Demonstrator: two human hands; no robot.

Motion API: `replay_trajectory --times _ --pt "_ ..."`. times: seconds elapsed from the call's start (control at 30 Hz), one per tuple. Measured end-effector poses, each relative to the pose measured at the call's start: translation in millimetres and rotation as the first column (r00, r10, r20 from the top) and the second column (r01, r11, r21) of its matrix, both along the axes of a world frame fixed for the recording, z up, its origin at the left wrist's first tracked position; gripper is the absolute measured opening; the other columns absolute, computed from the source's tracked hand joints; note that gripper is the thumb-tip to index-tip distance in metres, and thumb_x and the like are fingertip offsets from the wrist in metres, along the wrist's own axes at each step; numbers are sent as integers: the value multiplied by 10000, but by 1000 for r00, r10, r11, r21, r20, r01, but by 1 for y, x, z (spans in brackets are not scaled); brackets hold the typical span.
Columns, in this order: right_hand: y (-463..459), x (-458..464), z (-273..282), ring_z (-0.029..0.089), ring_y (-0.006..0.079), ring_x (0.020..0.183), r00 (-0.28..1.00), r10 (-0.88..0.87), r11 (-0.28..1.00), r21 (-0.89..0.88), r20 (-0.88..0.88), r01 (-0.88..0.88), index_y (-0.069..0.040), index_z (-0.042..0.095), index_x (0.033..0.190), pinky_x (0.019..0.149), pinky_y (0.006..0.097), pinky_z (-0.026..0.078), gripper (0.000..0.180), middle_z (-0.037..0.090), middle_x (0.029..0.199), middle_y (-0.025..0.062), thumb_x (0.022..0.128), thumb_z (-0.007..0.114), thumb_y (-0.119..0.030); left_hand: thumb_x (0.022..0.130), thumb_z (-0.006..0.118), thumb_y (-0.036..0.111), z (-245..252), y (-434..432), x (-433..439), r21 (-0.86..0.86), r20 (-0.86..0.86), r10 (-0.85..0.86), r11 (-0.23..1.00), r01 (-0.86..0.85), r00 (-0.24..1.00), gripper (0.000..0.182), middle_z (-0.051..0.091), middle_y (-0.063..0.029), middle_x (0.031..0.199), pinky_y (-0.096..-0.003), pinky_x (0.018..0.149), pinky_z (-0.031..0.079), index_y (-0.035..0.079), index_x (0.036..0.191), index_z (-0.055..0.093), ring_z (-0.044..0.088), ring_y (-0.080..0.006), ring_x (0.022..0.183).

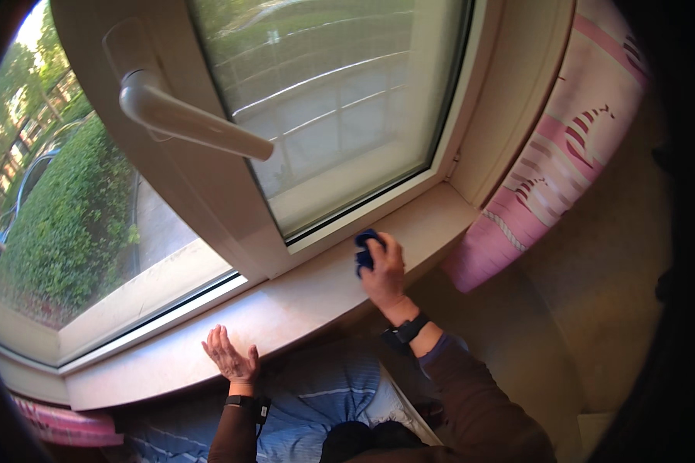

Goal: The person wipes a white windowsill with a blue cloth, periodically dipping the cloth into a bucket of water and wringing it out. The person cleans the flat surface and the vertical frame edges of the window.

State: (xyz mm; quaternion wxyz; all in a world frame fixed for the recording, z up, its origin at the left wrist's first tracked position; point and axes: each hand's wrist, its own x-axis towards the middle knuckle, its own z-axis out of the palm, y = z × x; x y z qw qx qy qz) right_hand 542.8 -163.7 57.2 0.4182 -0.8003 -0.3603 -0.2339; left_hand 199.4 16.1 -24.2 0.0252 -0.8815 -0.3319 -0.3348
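Note:
A crumpled dark blue cloth (366, 254) is gripped in my right hand (385, 269), pressed to the white windowsill (307, 295) below the right-hand pane. Part of the cloth is hidden behind my fingers. Further left along the same sill, my left hand (230, 356) rests on its surface near the front edge, fingers spread and holding nothing. Above the sill stands the white-framed window, with a glass pane (336, 116) over my right hand and a long white handle (197, 124) on the upright frame.
A pink patterned curtain (556, 150) hangs at the right of the window, and more pink fabric (69, 422) shows at lower left. Below the sill lies blue striped bedding (307, 416). A hedge (63, 231) and a parked car are outside.

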Motion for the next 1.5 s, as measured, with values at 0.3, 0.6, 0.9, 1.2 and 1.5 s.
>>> replay_trajectory --times 0.3,0.6,0.9,1.2,1.5 --pt "-57 90 -63 567 347 999 961 -273 961 -38 46 275 -87 687 911 891 477 454 241 598 1014 105 675 637 -91 1003 389 577 -2 2 -1 42 -9 -1 999 2 1000 744 481 -217 1450 -590 1211 175 -11 1460 415 403 -400 1404" --pt "-36 85 -70 555 312 970 896 -444 894 -65 17 444 -135 649 843 844 471 407 181 578 949 64 666 664 -96 1022 353 604 -11 14 -9 31 18 -58 998 57 998 762 466 -214 1471 -589 1208 182 -6 1476 403 394 -393 1408" --pt "-40 81 -63 564 278 986 889 -448 894 -16 -93 449 -104 678 834 864 422 420 171 583 950 56 664 684 -84 1033 399 543 10 -3 38 -67 124 -197 976 206 973 691 406 -210 1518 -602 1167 247 52 1517 342 385 -392 1406" --pt "-44 79 -60 541 260 1018 888 -444 896 -50 -122 441 -110 665 851 899 405 398 151 570 992 54 704 694 -84 1025 439 527 12 -7 61 -53 68 -287 955 291 955 709 377 -215 1537 -627 1132 295 99 1553 240 405 -394 1392" --pt "-44 81 -59 558 285 1013 892 -443 896 -59 -94 439 -116 677 866 874 432 420 192 584 989 68 676 700 -98 1017 478 512 11 -1 34 -34 59 -183 982 185 981 759 348 -220 1556 -652 1098 342 144 1589 140 424 -396 1379"
